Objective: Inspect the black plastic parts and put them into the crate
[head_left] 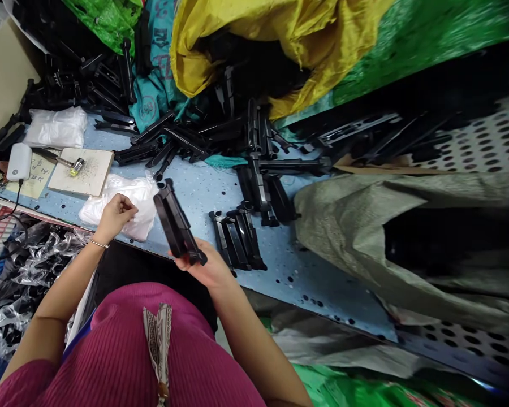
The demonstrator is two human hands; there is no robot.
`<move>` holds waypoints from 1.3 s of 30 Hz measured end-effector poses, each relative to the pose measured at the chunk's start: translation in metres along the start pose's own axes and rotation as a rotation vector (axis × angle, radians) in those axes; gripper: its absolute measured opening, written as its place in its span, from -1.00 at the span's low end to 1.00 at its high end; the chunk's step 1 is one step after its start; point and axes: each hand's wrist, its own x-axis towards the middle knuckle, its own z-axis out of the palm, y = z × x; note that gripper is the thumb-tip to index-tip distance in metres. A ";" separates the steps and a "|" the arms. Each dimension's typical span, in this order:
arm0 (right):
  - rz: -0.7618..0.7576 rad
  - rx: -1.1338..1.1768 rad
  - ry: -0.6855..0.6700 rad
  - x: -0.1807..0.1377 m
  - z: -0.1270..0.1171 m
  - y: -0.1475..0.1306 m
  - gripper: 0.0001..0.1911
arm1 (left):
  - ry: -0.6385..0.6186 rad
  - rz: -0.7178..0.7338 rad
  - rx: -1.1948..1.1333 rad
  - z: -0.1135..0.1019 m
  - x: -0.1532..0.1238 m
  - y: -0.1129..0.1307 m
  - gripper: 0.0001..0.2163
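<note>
My right hand [206, 263] grips the lower end of a long black plastic part [176, 223], holding it tilted above the table's front edge. It looks like a molded housing with a slot along it; its exact kind I cannot make out. My left hand [116, 217] is over a stack of thin clear plastic bags [142, 195], thumb and fingers pinched together. Whether a bag's edge is between those fingertips is too fine to see. Right of the held part, several similar black parts [237, 237] lie side by side on the blue table [195, 198].
Beyond lie heaps of black parts [182, 141] and a yellow sack [246, 22]. A grey-green sack [343, 226] stands right. A pale board [80, 175], white device [20, 162] and another bag stack [55, 127] are left. Below sits a crate of wrapped parts [29, 271].
</note>
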 end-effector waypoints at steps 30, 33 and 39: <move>0.271 0.318 -0.299 -0.042 -0.032 0.048 -0.66 | 0.165 0.560 0.600 0.001 -0.050 0.004 -0.68; 0.310 0.395 -0.316 -0.031 -0.026 0.051 -0.67 | 0.159 0.561 0.697 -0.001 -0.053 0.007 -0.65; 0.396 0.605 -0.447 0.005 -0.003 0.059 -0.65 | 0.110 0.622 0.712 0.003 -0.068 0.014 -0.40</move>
